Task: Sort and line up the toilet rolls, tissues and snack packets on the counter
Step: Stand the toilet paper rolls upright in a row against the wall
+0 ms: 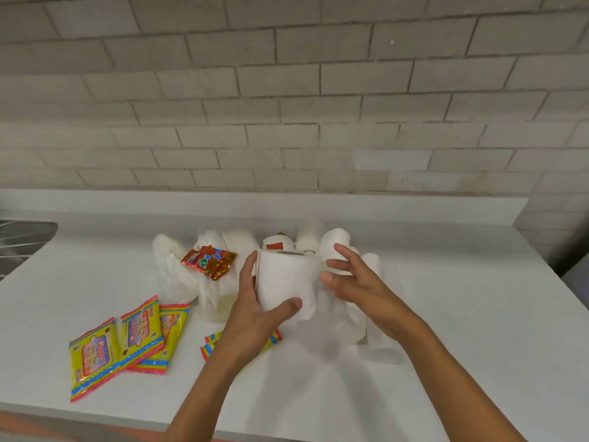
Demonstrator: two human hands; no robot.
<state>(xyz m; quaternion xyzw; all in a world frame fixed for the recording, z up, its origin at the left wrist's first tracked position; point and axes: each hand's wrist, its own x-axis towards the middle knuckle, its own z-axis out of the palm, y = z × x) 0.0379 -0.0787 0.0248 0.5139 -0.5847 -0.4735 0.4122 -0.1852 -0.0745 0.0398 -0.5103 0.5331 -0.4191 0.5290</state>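
The left hand (pixel 255 309) grips one toilet roll (pixel 287 282) upright above the white counter (pixel 446 298), thumb and fingers curled round it, while the right hand (pixel 357 282) hovers just beside it, fingers spread and holding nothing. Three yellow snack packets (pixel 121 346) lie overlapping at the left, a fourth (pixel 210 342) shows under the left wrist, and a cluster of red sachets (pixel 210 260) sits behind (their count is unclear). More white rolls (pixel 334 244) crowd behind the hands, too blurred to count.

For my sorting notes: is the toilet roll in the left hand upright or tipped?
Upright: the toilet roll shows its core hole on top, gripped by the left hand.
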